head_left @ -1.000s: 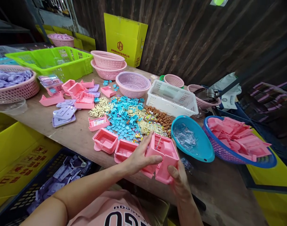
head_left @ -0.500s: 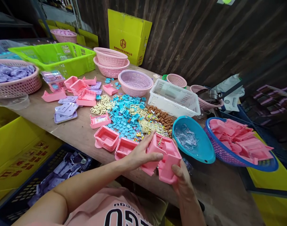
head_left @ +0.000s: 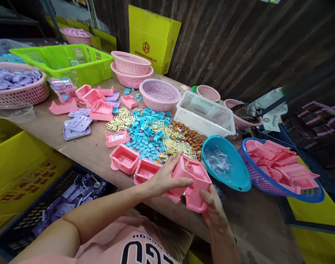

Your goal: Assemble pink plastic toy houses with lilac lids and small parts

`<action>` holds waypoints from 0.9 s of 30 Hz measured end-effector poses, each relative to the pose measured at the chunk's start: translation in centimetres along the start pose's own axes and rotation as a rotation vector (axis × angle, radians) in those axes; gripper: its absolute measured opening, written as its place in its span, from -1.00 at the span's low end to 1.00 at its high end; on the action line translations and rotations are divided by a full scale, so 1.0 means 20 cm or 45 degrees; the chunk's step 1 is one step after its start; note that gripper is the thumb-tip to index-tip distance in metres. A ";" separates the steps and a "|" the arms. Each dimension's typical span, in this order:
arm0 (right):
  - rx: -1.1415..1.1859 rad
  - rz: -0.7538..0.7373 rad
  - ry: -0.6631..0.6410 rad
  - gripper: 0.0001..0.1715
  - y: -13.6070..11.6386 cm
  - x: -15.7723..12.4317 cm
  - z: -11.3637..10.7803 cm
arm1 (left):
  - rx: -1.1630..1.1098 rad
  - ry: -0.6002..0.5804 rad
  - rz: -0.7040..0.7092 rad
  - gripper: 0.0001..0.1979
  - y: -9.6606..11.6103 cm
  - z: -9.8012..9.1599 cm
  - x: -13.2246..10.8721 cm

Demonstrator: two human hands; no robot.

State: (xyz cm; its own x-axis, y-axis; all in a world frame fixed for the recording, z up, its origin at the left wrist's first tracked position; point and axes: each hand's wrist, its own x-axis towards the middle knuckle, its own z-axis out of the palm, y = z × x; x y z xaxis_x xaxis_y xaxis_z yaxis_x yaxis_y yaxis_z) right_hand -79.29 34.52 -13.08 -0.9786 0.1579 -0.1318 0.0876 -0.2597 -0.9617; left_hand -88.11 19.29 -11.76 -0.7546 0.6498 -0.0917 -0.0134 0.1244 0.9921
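1. The left hand (head_left: 165, 179) is clamped on the pink case (head_left: 199, 189), with the thumb lying across its near side. The right hand (head_left: 213, 206) is clamped on the same case from the other side; its thumb presses the near face, and most of its fingers are hidden.
2. The pink case is thus between the two hands, tilted, above the near edge of the table (head_left: 266, 220). A gap shows between its two sections at the lower end; I cannot tell whether they are joined above.
3. Just beside the left hand, on its left, a pink tray (head_left: 146, 172) is on the table, and a second tray (head_left: 125, 158) is next to it, farther left.
4. Beyond the right hand and to its right, a teal basin (head_left: 240, 174) contains clear pieces (head_left: 218, 161). Farther right, a blue-rimmed basket (head_left: 307, 197) is heaped with pink parts (head_left: 283, 165).
5. Beyond the left hand, there are blue pieces (head_left: 148, 145) in a loose pile, with cream frames (head_left: 181, 148) and brown pieces (head_left: 191, 138) near them.
6. Farther beyond both hands are a white basket (head_left: 196, 123) and, to its left, a mauve basket (head_left: 158, 105).
7. Farthest from the hands, a yellow carton (head_left: 153, 33) stands near the dark wall (head_left: 228, 44).
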 end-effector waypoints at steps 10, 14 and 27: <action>-0.120 0.083 -0.082 -0.07 -0.03 0.02 -0.06 | 0.105 -0.064 -0.048 -0.03 -0.01 -0.03 0.03; -0.098 0.085 -0.085 -0.11 -0.02 0.03 -0.06 | 0.139 -0.079 -0.035 0.00 -0.02 -0.04 0.04; 0.067 0.094 0.009 -0.22 0.00 0.00 0.03 | -0.030 0.087 -0.062 -0.01 -0.03 0.08 0.01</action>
State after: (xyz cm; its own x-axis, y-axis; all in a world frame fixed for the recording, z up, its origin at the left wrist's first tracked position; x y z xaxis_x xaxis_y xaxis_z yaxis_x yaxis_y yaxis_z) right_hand -79.47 33.94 -12.93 -0.9686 0.1428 -0.2036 0.1493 -0.3204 -0.9355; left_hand -87.30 20.55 -12.59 -0.7958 0.5904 -0.1347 -0.0661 0.1365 0.9884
